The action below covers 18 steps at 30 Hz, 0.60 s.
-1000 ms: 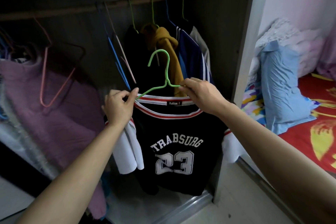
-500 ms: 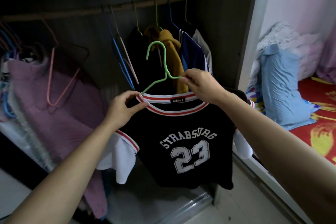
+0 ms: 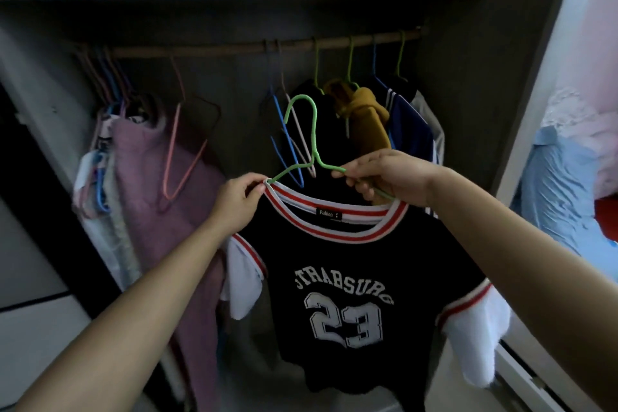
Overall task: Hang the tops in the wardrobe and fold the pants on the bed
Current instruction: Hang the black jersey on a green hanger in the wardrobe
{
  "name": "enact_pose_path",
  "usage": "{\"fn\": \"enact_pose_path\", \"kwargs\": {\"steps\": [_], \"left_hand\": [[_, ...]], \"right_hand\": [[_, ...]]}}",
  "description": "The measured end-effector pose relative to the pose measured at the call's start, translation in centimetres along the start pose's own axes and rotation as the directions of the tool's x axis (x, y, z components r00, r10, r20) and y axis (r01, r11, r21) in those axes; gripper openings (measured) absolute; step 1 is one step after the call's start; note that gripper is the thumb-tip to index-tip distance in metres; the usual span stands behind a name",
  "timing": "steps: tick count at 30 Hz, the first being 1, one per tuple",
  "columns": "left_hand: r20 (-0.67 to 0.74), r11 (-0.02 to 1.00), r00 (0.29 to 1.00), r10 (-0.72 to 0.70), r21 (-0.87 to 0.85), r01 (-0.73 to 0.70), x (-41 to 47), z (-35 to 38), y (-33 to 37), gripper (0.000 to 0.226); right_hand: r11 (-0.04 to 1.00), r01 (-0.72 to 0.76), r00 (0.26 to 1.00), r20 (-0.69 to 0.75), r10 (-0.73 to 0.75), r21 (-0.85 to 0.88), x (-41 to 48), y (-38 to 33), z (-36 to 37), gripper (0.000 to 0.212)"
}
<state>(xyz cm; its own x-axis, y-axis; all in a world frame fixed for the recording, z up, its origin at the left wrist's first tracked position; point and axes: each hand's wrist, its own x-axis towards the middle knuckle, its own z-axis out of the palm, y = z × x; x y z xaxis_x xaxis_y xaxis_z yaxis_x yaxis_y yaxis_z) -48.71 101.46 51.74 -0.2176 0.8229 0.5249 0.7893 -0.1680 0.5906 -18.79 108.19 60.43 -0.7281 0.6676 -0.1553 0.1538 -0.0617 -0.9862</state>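
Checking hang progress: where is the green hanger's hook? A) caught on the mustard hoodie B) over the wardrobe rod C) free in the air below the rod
C: the hook of the green hanger is clear below the wardrobe rod; the right hand grips its arm, the left hand pinches the black jersey collar.

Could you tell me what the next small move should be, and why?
Probably lift the green hanger until its hook catches the rod. The black jersey already hangs on it, the left hand pinches the collar, the right hand grips the hanger, and the hook sits free below the rod.
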Motion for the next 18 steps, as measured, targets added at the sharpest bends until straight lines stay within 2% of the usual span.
{"fn": "enact_pose_path", "kwargs": {"steps": [4, 7, 11, 14, 16, 18], "left_hand": [[-0.011, 0.983, 1.0, -0.004, 0.183, 0.006, 1.4, -3.7, -0.8, 0.024], [-0.091, 0.951, 0.994, 0.066, 0.308, -0.035, 2.9, -6.7, -1.0, 0.028], [-0.171, 0.911, 0.982, 0.076, 0.412, 0.001, 5.2, -10.1, -1.1, 0.039], [-0.189, 0.866, 0.98, 0.062, 0.499, 0.042, 7.1, -11.7, -1.1, 0.049], [-0.194, 0.832, 0.978, 0.072, 0.552, 0.048, 8.7, -12.4, -1.1, 0.058], [-0.195, 0.784, 0.978, 0.079, 0.618, 0.059, 10.7, -13.0, -1.1, 0.067]], "right_hand": [[0.971, 0.013, 1.0, 0.003, -0.014, 0.237, 2.7, -2.1, 3.7, 0.029], [0.948, 0.096, 0.995, -0.045, -0.086, 0.304, 4.7, -3.8, 6.6, 0.032], [0.91, 0.357, 0.922, -0.238, -0.307, 0.211, 7.1, -5.6, 9.5, 0.026], [0.888, 0.443, 0.855, -0.356, -0.376, 0.124, 8.9, -6.8, 9.8, 0.021], [0.883, 0.464, 0.828, -0.387, -0.406, 0.064, 10.8, -7.6, 9.4, 0.036], [0.873, 0.482, 0.819, -0.391, -0.419, 0.075, 12.8, -8.3, 9.1, 0.05]]}}
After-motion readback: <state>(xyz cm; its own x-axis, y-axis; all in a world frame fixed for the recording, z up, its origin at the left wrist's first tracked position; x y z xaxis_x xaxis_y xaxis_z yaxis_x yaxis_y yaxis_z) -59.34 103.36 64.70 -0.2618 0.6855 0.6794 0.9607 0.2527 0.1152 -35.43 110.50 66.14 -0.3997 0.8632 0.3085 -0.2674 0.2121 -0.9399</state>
